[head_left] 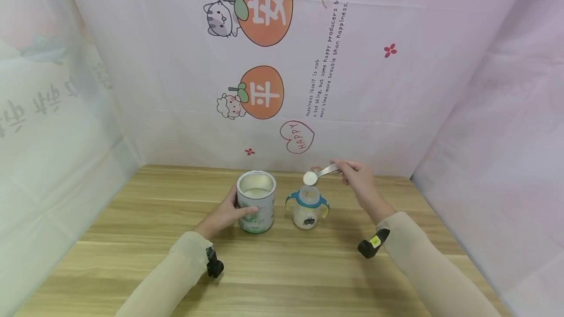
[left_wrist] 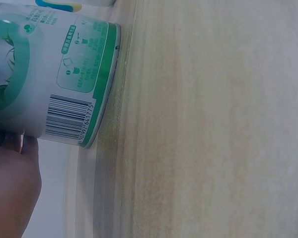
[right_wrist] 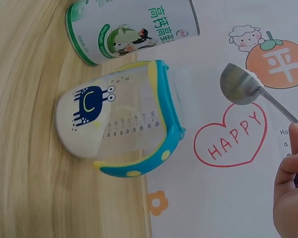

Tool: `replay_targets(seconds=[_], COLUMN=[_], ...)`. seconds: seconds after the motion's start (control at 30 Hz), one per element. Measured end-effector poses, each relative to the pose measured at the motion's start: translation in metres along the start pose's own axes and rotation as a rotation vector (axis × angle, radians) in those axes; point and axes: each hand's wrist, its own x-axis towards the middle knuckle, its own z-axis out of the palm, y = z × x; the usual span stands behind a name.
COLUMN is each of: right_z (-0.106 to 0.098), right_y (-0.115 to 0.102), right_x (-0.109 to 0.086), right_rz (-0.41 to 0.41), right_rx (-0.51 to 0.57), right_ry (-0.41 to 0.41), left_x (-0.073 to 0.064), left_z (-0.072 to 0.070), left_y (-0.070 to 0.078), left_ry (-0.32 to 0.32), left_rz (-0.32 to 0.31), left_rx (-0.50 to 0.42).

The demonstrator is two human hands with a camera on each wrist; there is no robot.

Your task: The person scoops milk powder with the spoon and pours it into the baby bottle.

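My left hand (head_left: pixel 228 214) grips a milk powder can (head_left: pixel 257 214) from its left side, thumb across the front. The can stands upright and uncovered, with pale powder inside. Its green base band and barcode show in the left wrist view, beside the fingers (left_wrist: pixel 12 141). My right hand (head_left: pixel 359 180) pinches the handle of a metal measuring spoon (head_left: pixel 328 170), heaped with white powder. The spoon's bowl (right_wrist: pixel 238 85) hangs just above the mouth of a baby bottle (right_wrist: pixel 124 111). That bottle stands upright, lidless, with a blue and yellow two-handled ring and whitish contents low inside.
The wooden table (head_left: pixel 282 268) extends in front of the can and bottle. A printed white cloth (head_left: pixel 374 92) hangs right behind them, and further cloth (head_left: pixel 57 136) closes off both sides. A small black camera is strapped on each wrist.
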Motion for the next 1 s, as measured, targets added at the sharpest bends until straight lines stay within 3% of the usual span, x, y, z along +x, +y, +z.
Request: replay_targets(seconds=[0.73, 1.0], right_z=[-0.002, 0.005], right_y=[0.011, 0.009], right_x=[-0.011, -0.014], right_rz=[-0.058, -0.175], right_rx=[-0.162, -0.295], right_ry=[-0.01, -0.006], left_x=[-0.002, -0.002], left_z=[0.001, 0.0], left_y=[0.002, 0.003], left_ry=[0.006, -0.001], left_rz=[-0.01, -0.002], left_rx=[0.0, 0.0])
